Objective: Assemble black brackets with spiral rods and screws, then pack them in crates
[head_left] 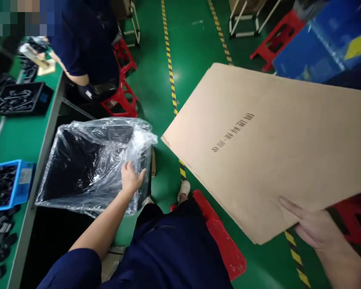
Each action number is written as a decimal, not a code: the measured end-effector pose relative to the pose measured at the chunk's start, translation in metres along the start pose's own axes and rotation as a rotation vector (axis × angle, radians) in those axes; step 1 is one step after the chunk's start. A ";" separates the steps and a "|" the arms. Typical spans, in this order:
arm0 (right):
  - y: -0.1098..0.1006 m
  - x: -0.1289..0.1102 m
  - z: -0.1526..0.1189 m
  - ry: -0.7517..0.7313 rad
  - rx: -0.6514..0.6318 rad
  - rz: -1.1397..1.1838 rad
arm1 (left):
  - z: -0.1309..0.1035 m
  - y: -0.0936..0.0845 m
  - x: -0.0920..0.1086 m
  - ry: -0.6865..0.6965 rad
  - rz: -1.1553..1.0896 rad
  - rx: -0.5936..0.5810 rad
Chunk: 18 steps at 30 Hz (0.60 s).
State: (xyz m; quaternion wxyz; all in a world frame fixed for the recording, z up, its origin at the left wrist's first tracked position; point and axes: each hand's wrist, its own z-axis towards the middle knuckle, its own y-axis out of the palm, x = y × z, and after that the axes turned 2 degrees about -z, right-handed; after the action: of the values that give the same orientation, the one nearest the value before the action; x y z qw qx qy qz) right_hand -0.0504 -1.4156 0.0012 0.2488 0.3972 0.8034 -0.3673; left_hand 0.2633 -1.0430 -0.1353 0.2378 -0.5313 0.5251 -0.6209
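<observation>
In the head view my right hand point(311, 228) grips a large flat cardboard sheet point(276, 156) by its near edge, thumb on top and the other fingers hidden beneath. Dark printed characters run across the sheet, which is held out over the floor to the right. My left hand point(132, 178) has its thumb and fingers apart and rests against the clear plastic liner point(108, 160) on the right side of a black bin point(70, 166). The liner is draped over the bin's rim and lies crumpled inside.
A green workbench point(45, 132) on the left carries a black tray point(21, 98), a blue bin point(21, 180) and loose black parts. A co-worker point(87, 44) sits beyond. Red stools point(219, 241), blue boxes point(313, 44) and striped floor tape point(170, 64) surround me.
</observation>
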 end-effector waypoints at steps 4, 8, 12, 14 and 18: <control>0.034 0.070 0.085 0.153 -0.158 0.078 | -0.021 0.032 -0.010 -0.253 0.076 -0.283; 0.092 0.158 0.145 0.345 -0.296 0.072 | -0.033 0.052 -0.009 -0.264 0.218 -0.264; 0.145 0.234 0.178 0.437 -0.418 0.139 | -0.036 0.063 -0.014 -0.274 0.352 -0.213; 0.168 0.264 0.186 0.482 -0.489 0.161 | -0.038 0.067 -0.015 -0.307 0.415 -0.178; 0.213 0.313 0.202 0.586 -0.645 0.174 | -0.039 0.070 -0.006 -0.449 0.517 -0.142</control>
State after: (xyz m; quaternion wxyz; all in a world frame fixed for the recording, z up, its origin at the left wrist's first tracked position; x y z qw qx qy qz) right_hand -0.0295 -1.3437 -0.4209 0.1519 0.4526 0.8771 0.0526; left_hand 0.2116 -1.0461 -0.1963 0.4592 -0.5191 0.6187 -0.3700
